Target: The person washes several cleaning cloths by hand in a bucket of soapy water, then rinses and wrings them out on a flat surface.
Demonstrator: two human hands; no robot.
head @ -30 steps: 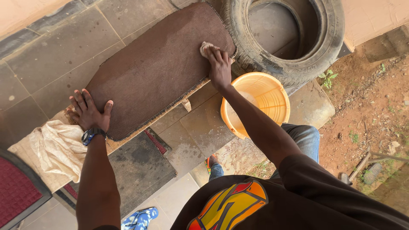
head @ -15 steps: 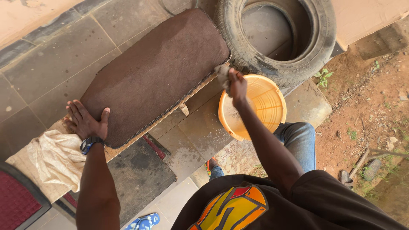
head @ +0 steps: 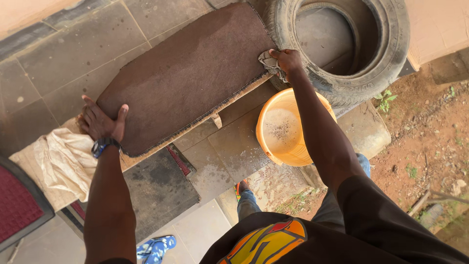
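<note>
1. My right hand (head: 288, 61) grips a wet rag (head: 268, 61) at the brown mat's (head: 185, 73) far end, beside the tyre (head: 342, 49).
2. My left hand (head: 100, 122) presses flat, fingers spread, on the mat's near end.
3. The mat's long axis runs between my hands; the orange bucket (head: 288, 129) sits nearer my right.

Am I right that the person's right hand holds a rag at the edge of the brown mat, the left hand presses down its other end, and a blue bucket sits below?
Not quite: the bucket is orange, not blue, as the head view shows. The right hand does hold the rag at the brown mat edge, and the left hand presses the other end.
</note>
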